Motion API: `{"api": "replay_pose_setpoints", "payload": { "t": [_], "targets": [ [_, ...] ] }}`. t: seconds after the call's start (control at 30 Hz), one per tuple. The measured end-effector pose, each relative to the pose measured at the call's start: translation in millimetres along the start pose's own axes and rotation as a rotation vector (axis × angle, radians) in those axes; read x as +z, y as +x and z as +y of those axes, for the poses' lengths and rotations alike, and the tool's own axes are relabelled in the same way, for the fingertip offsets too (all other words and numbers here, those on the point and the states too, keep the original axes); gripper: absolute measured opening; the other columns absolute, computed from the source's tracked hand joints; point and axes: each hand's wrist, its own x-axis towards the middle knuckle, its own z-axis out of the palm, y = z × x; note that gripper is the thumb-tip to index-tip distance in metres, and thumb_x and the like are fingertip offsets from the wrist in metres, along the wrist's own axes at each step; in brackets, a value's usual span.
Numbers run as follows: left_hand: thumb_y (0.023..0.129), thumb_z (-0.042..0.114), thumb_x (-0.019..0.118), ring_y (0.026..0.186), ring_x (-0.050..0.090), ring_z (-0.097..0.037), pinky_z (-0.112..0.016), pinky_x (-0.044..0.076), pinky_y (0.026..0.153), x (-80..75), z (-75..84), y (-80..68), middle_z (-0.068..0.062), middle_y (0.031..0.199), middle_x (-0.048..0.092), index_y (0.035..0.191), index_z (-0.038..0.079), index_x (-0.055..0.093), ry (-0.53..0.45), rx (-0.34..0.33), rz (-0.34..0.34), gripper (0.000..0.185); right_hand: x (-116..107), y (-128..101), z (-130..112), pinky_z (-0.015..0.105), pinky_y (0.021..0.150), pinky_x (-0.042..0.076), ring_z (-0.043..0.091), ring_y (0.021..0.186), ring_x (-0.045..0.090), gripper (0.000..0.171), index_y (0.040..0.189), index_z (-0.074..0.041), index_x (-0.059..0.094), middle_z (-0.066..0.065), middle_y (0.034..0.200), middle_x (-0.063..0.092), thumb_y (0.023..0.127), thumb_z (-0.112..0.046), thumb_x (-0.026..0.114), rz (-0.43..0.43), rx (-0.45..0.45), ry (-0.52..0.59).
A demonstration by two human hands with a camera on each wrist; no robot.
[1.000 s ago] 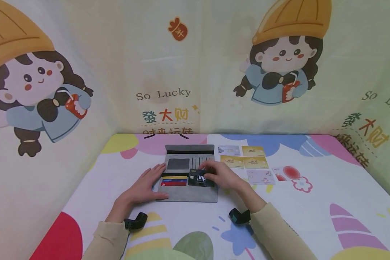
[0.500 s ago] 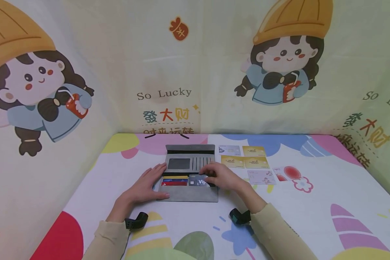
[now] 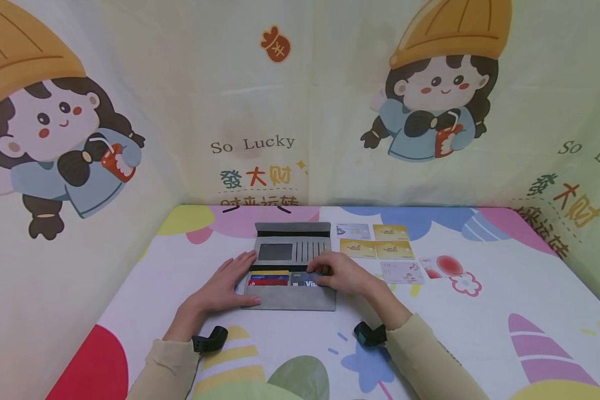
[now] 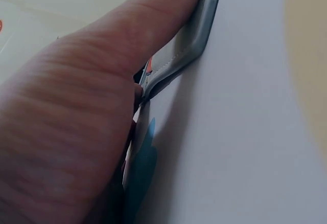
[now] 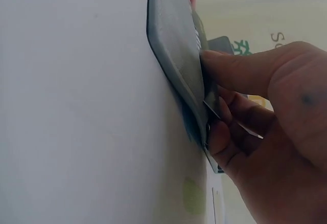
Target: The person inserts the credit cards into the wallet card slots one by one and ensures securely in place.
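Note:
A grey wallet (image 3: 291, 300) lies unfolded on the table. My left hand (image 3: 223, 286) rests along its left edge, fingers extended, the thumb on the lower panel; in the left wrist view that thumb lies over the wallet's rim (image 4: 207, 22). With thumb and fingers, my right hand (image 3: 347, 273) pinches a black VIP card (image 3: 300, 279) sunk partly into the lower right pocket. The right wrist view shows the thumb at the card's edge (image 5: 206, 83). Red, blue and yellow cards (image 3: 268, 279) fill the lower left pocket. Card slots and a dark window (image 3: 275, 252) are on the upper panel.
To the wallet's right lie gold cards (image 3: 393, 250), a pale blue card (image 3: 352, 231), a pinkish VIP card (image 3: 402, 273) and a red-and-white card (image 3: 440, 266). A patterned cloth (image 3: 430, 344) covers the table, and a printed backdrop (image 3: 330, 166) stands behind it.
The black VIP card has slid down into the lower right pocket, with my right hand following slightly downward. My left hand stays in place on the wallet.

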Motion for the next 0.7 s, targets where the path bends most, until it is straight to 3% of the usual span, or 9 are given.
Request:
{"api": "replay_pose_setpoints", "payload": {
  "t": [0.33,0.7],
  "targets": [
    [0.077,0.059,0.078,0.152,0.014,-0.033,-0.054,0.006,0.122,0.5,-0.5,-0.2,-0.011,0.166,0.022,0.16,0.008,0.028,0.0,0.0,0.002,0.11,0.4,-0.6,1.1,0.031,0.083,0.054,0.02,0.1,0.056,0.019,0.107,-0.011,0.076,-0.001,0.107,0.066,0.092,-0.001,0.072,-0.034,-0.03,-0.023],
    [0.076,0.058,0.079,0.153,0.013,-0.032,-0.053,0.005,0.122,-1.2,1.5,-0.4,-0.01,0.166,0.021,0.16,0.008,0.026,0.004,-0.013,-0.005,0.111,-0.4,-2.6,-1.3,0.029,0.08,0.053,0.016,0.089,0.057,0.015,0.105,-0.011,0.077,-0.003,0.102,0.064,0.092,-0.006,0.074,-0.058,-0.03,-0.013]
  ]
}}
